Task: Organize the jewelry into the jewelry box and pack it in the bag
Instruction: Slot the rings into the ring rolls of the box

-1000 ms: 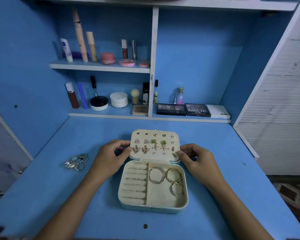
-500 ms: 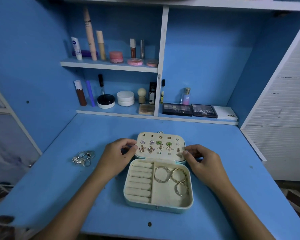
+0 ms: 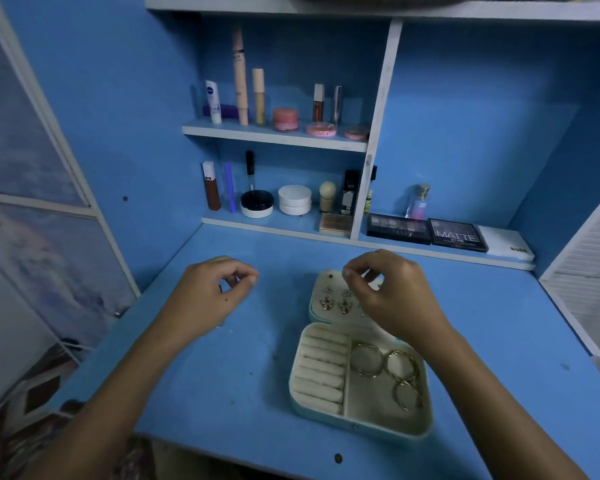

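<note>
Head view: the box [image 3: 361, 375] lies open on the counter [image 3: 222, 393] at 5 o'clock, with 3 hoops [image 3: 390, 370] in its right tray, earrings [image 3: 336, 299] pinned in the lid and the ring rolls [image 3: 321, 370] bare. The left hand [image 3: 210, 296] hovers at 9 o'clock, its grip curled on nothing visible. The right hand [image 3: 392, 292] hangs over the lid, fingertips pinched; whether they hold anything I cannot tell. I judge sorting partly done; closing and bagging remain, and no bag shows.

Two bare forearms, no sleeves visible. Left hand [image 3: 211, 293] bare, small dark mole on back. Right hand [image 3: 392, 293] bare; rings, watch unseen.
</note>
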